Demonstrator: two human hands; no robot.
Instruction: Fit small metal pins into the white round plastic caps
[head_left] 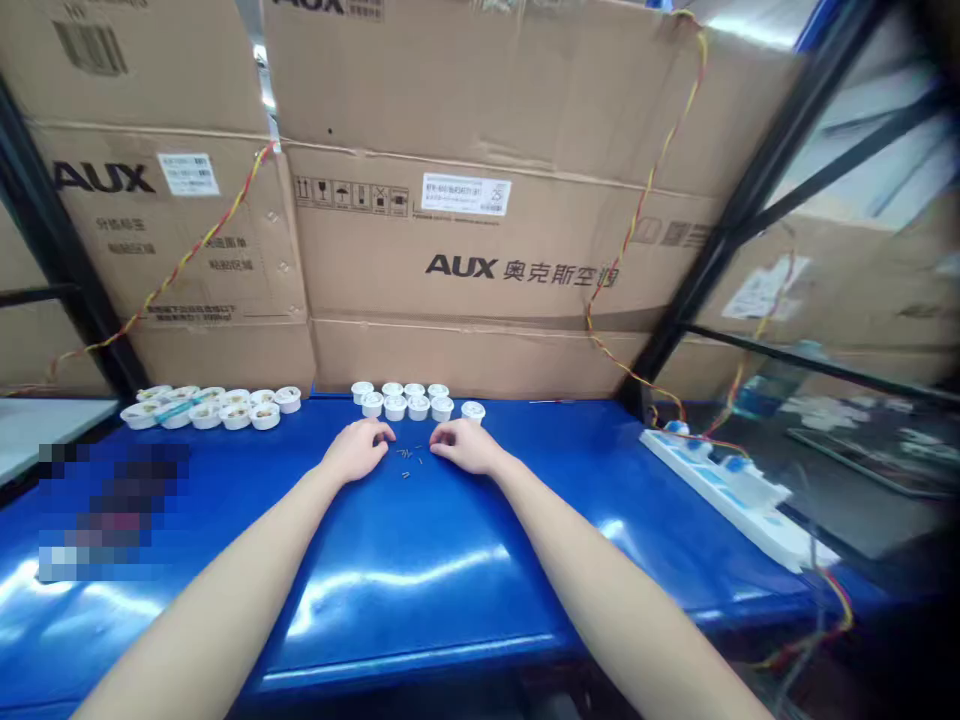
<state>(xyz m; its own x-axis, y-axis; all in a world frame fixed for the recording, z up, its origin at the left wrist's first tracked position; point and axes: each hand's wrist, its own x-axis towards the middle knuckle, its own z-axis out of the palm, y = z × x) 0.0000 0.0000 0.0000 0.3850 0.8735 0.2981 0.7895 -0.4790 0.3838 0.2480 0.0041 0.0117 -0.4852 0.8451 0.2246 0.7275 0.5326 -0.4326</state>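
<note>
Several tiny thin pieces, like small screws or pins point(406, 455), lie scattered on the blue tabletop point(397, 560); their exact kind is too small to make out. Just left of them rests my left hand point(357, 450), fingers loosely curled, with a gap between thumb and forefinger. On the other side is my right hand point(466, 446), also half curled, its thumb and forefinger apart. Nothing shows in either hand. Behind the hands stand small white round tubs point(395, 407) in two rows, and a single tub point(473, 411) sits close behind my right hand.
At the back left is a group of white cups point(235, 416) with small contents. A white power strip point(739, 500) with plugs lies along the right edge. Cardboard boxes point(480, 340) wall off the back, twisted red-yellow wires point(645, 190) hang over them, and black posts point(694, 240) flank the table.
</note>
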